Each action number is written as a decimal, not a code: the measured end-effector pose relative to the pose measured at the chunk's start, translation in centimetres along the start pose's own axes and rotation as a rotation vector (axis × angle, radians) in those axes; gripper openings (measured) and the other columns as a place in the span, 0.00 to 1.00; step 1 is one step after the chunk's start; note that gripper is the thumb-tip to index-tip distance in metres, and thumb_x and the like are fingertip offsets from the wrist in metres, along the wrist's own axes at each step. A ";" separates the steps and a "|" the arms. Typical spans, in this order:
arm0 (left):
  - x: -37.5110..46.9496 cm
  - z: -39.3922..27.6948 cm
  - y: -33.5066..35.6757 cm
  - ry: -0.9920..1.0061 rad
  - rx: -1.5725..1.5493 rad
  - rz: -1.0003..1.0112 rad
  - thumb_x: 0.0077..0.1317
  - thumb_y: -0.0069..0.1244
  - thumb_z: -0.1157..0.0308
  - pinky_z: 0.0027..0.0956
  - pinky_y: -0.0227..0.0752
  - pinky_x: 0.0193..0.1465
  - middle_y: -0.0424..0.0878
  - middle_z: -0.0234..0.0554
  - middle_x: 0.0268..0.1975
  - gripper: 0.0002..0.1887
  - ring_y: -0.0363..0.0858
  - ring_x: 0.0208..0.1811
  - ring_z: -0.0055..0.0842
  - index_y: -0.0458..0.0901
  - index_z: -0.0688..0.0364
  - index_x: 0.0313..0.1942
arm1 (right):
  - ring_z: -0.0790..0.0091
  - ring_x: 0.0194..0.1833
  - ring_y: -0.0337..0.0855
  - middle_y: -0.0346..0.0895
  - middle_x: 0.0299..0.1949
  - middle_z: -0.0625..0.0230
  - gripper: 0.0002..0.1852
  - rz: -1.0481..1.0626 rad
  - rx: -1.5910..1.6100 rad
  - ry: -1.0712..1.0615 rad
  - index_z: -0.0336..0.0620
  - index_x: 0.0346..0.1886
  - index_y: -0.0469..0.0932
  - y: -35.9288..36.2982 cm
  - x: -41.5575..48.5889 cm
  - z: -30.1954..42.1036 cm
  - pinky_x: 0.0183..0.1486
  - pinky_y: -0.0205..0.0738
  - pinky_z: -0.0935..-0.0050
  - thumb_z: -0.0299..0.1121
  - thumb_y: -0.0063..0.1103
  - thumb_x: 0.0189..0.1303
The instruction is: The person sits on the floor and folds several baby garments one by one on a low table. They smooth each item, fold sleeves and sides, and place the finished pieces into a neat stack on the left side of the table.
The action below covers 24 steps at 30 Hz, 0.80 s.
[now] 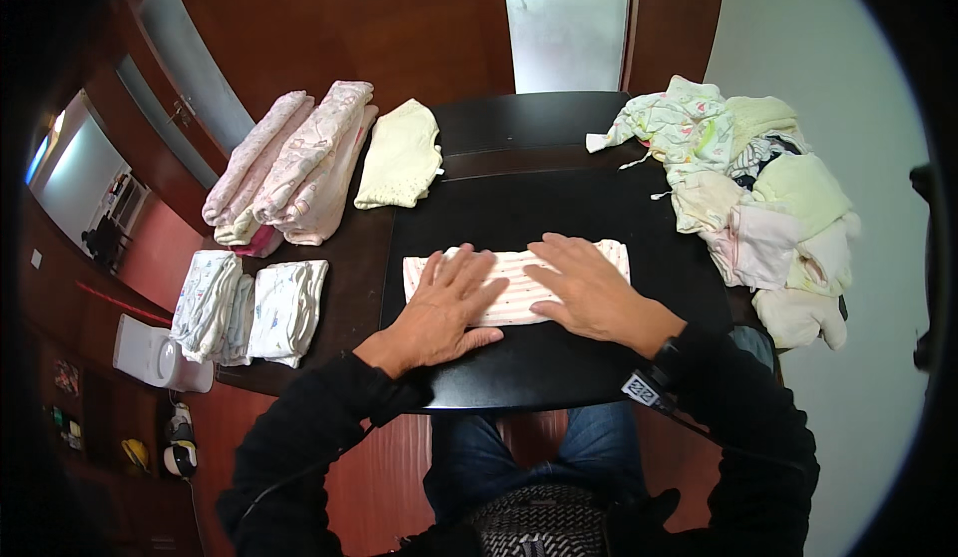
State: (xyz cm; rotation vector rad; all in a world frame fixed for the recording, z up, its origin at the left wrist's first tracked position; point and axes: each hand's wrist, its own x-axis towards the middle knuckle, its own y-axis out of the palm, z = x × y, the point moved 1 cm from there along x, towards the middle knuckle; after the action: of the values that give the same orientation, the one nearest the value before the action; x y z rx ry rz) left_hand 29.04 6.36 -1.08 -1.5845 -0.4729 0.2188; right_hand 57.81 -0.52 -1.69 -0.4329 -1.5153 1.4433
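Note:
A pink-and-white striped cloth garment (516,287) lies folded into a wide strip on the black desk top (524,212) in front of me. Flat on its left part rests my left hand (445,310), fingers spread and palm down. My right hand (587,287) presses on its right part in the same way, with the fingers pointing up and to the left. Neither hand grips the cloth. Parts of the striped fabric are hidden under both hands.
At the left stand rolled pink blankets (314,160) and stacks of folded white printed cloths (288,310). A folded pale yellow knit garment (400,156) lies beside the blankets. Loose baby clothes (763,198) are heaped at the right edge. The desk's near edge (516,403) is above my lap.

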 end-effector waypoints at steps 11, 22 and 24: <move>-6.3 -4.1 2.1 -0.065 0.064 0.078 0.80 0.41 0.29 0.69 0.45 0.87 0.57 0.64 0.87 0.47 0.53 0.87 0.64 0.62 0.53 0.86 | 0.38 0.86 0.57 0.60 0.87 0.47 0.42 0.124 -0.050 -0.046 0.50 0.87 0.65 0.5 -7.0 4.2 0.88 0.46 0.36 0.62 0.58 0.78; -5.9 -7.6 1.1 -0.050 0.107 -0.012 0.80 0.45 0.31 0.66 0.43 0.89 0.57 0.67 0.87 0.47 0.50 0.89 0.62 0.63 0.59 0.85 | 0.38 0.87 0.55 0.60 0.87 0.45 0.40 0.092 0.032 -0.041 0.46 0.86 0.67 0.7 -4.6 8.8 0.88 0.45 0.38 0.60 0.56 0.80; -5.5 -7.0 1.3 -0.052 0.045 0.041 0.81 0.45 0.32 0.63 0.44 0.89 0.58 0.67 0.86 0.47 0.52 0.89 0.60 0.63 0.60 0.84 | 0.38 0.87 0.55 0.60 0.87 0.46 0.41 0.127 0.037 -0.038 0.45 0.86 0.66 1.3 -4.1 8.8 0.88 0.45 0.39 0.60 0.56 0.80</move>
State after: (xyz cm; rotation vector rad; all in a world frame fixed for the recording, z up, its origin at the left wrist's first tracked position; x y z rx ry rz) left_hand 27.26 -2.35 -2.59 -1.5487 -0.4729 0.3004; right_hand 52.20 -8.37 -3.03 -0.4890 -1.5118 1.5833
